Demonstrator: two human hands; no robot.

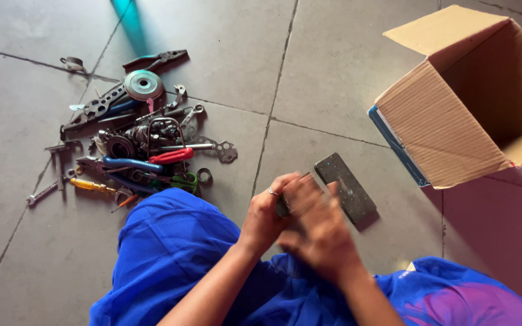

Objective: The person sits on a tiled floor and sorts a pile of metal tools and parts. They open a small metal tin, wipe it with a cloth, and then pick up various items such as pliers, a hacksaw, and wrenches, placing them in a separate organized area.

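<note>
Head view: both hands [300, 220] closed together around dark speckled block [345, 187], its far end free.

The blurred right hand [318, 232] hides most of a small dark object [283, 208] gripped by the left hand [267, 214].

Bare floor [309, 72] ahead lies open (tool pile [140, 139] left, cardboard box [472, 102] right).

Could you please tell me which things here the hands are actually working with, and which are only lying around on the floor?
In use:
- left hand and right hand, closed together on a dark flat block

Lying about:
- pile of tools: pliers, spanners, screwdriver, metal disc
- open cardboard box
- tiled floor
</note>
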